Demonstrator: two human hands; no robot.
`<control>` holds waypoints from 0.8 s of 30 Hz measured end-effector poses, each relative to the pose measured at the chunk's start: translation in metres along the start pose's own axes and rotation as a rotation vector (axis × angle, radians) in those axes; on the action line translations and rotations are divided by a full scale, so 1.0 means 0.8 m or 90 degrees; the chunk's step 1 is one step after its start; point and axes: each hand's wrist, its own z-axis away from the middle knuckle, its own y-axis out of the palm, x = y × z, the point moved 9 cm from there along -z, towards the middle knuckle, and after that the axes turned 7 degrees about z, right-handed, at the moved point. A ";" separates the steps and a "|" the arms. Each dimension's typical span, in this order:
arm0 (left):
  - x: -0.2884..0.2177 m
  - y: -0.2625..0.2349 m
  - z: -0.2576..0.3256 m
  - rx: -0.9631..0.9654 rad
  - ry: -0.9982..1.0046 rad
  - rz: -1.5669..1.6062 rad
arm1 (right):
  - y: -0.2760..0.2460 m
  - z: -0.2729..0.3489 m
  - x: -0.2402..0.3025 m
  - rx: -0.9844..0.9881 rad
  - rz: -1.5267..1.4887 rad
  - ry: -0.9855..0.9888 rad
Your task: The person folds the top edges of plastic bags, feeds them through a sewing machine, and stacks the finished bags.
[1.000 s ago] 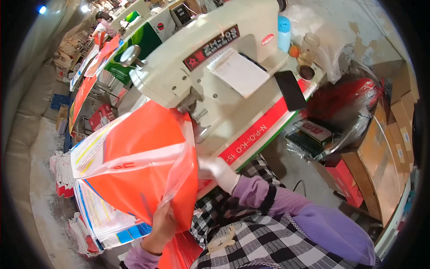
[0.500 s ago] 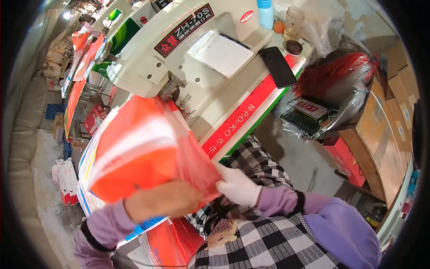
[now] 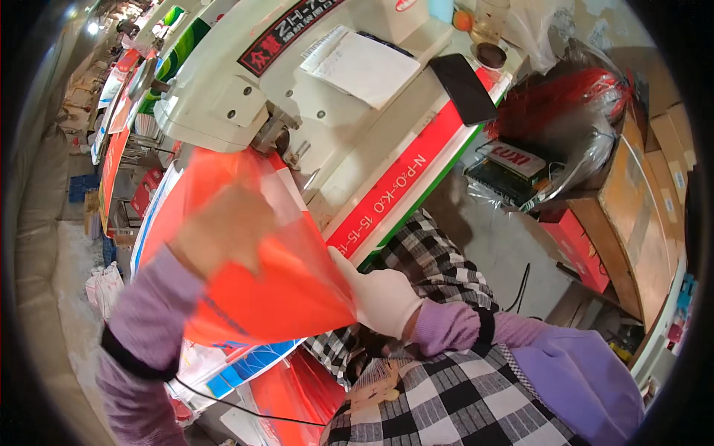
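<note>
An orange-red woven plastic sack [image 3: 271,301] runs up to the stitching head of a cream industrial sewing machine [image 3: 216,97]. My right hand [image 3: 387,301], in a white glove, grips the sack's right edge with curled fingers, just in front of the machine bed. Over the upper part of the sack is my bare left hand [image 3: 227,230]; motion smears its fingers, so their grip does not show. The machine's metal foot area [image 3: 275,137] sits right at the sack's upper edge, and the needle cannot be made out.
On the machine bed lie a white notepad [image 3: 361,67] and a black phone [image 3: 462,89]. Glass jars [image 3: 491,18] stand behind. More orange-red sacks [image 3: 301,394] lie below my hands. Cardboard boxes [image 3: 632,230] and a plastic-wrapped bundle [image 3: 558,119] are at right.
My left hand has moved up and away across the sack, toward the machine head. My right hand stays at the sack's edge, turned slightly. The sack's lower part has shifted and folded rightward.
</note>
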 end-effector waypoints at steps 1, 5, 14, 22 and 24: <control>0.060 -0.012 0.044 -0.164 0.048 -0.129 | -0.002 -0.010 0.004 -0.070 0.001 -0.039; 0.040 -0.108 0.057 0.034 -0.237 -0.135 | -0.045 -0.100 -0.018 -0.154 0.137 -0.048; -0.150 0.042 -0.094 -0.074 -0.185 -0.014 | -0.021 -0.243 0.004 -0.045 0.074 0.064; 0.034 0.190 0.037 0.097 -0.035 0.463 | 0.004 -0.065 -0.035 -0.111 -0.313 -0.149; -0.058 0.144 0.049 0.031 -0.055 0.545 | -0.004 -0.050 -0.027 0.024 -0.328 -0.012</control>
